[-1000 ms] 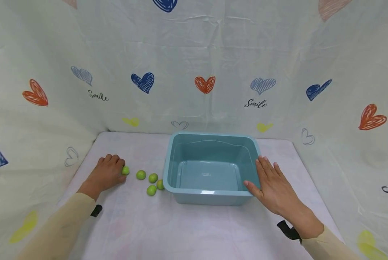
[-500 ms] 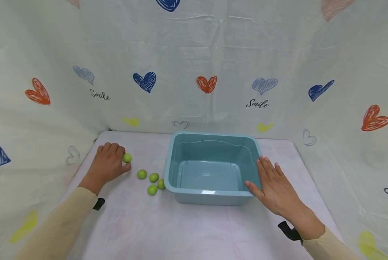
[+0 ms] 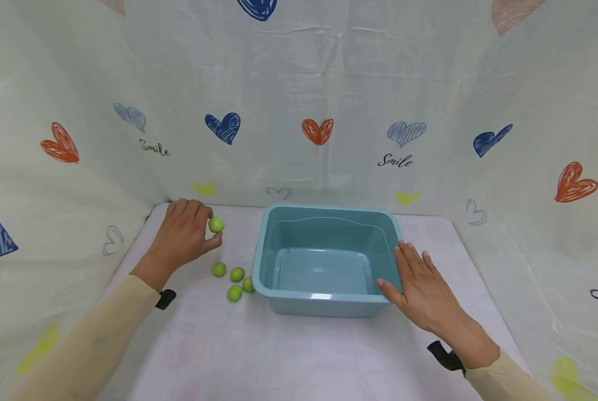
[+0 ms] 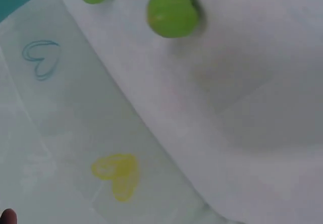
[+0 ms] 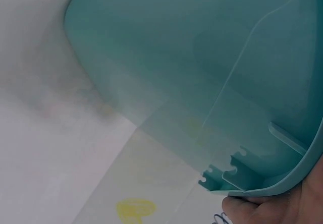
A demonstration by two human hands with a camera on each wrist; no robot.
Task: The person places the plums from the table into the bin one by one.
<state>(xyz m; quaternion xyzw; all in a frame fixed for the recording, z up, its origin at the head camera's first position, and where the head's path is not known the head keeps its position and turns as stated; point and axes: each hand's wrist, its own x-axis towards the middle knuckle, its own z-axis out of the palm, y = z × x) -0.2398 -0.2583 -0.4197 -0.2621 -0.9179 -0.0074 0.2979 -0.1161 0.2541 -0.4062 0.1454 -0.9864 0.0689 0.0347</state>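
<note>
Between thumb and fingertips, my left hand pinches a small green lime, raised over the table's back left part. Loose limes lie below it, to the left of a light blue plastic tub. In the left wrist view a lime shows near the top, and only a fingertip of that hand appears. My right hand rests on the tub's right front corner, fingers straight along the rim and thumb over its edge. The right wrist view shows this hand against the tub's rim.
A white cloth covers the table. Pale sheeting printed with hearts and "Smile" rises behind it and at both sides. Inside the tub, the floor is bare. One yellowish lime lies close against the tub's left side.
My left hand has lifted the lime off the table and carried it up, back and to the right. The right hand, the tub and the other limes stay where they were.
</note>
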